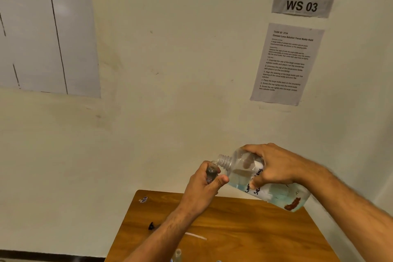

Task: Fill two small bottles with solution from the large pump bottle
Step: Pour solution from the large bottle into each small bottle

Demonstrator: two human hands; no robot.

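Above the table (244, 236), at roughly 5 o'clock in the view, we have both hands up in the air mid-pour. Our left hand (204, 185) has its fingers and thumb wrapped round a small bottle (211, 171), held about upright with its open mouth at the top. Our right hand (274, 168) grips the big bottle (274, 185) from above, fingers curled over its shoulder and thumb on the label side. Pump head is off; the bare threaded neck (224, 160) points toward 9 o'clock and sits just at the small bottle's mouth, touching or nearly so, we cannot tell which. Big bottle is tilted close to horizontal, base toward 4 o'clock, liquid pooled along its lower side. We see no clear stream at the neck, and the small bottle's fill level is hidden by our fingers, so we judge this as the start of, or partway through, filling one bottle. At 6 o'clock on the near table edge stands what looks like a second small bottle (178, 254), uncapped; whether it holds liquid is not readable. A small black part (151, 226) lies at 7 o'clock on the table, likely a cap, and a thin pale strip (195, 235) near it may be the pump tube. Left to do, by our estimate: finish this fill, possibly do the other bottle, cap both and refit the pump.
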